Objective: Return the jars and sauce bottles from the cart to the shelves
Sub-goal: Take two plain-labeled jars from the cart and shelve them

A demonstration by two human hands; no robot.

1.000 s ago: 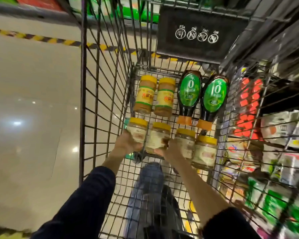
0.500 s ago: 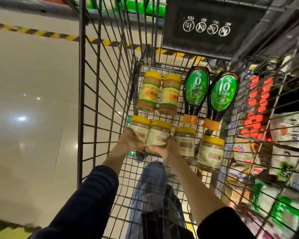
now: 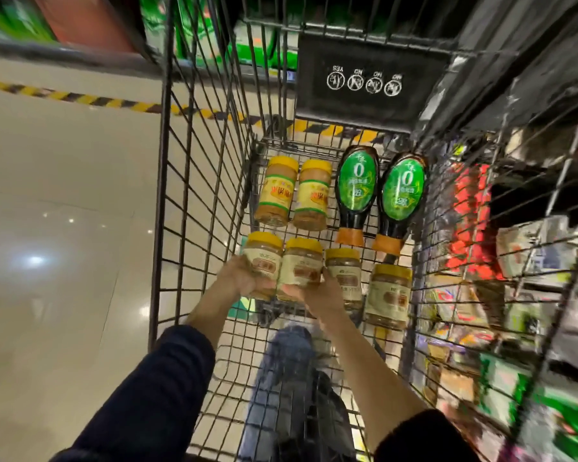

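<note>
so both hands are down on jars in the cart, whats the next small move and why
Probably lift both straight up: the left hand grips the leftmost near-row jar, the right hand grips the jar beside it, and the cart walls stand high around them.

Floor (image 3: 64,228): pale glossy tiles, left side, w/ light glints.
Hazard tape (image 3: 90,101): yellow/black stripe across floor, far end.
Sign panel (image 3: 367,85): black, top centre-right, 4 white round icons, captions upside down.
Green boxes (image 3: 264,45): top centre, blurred.
Red-brown box (image 3: 80,21): top left.
Red packs (image 3: 471,221): right side, stacked, blurred.
Mixed pkts (image 3: 501,388): lower right, green/white, print unreadable.
</note>
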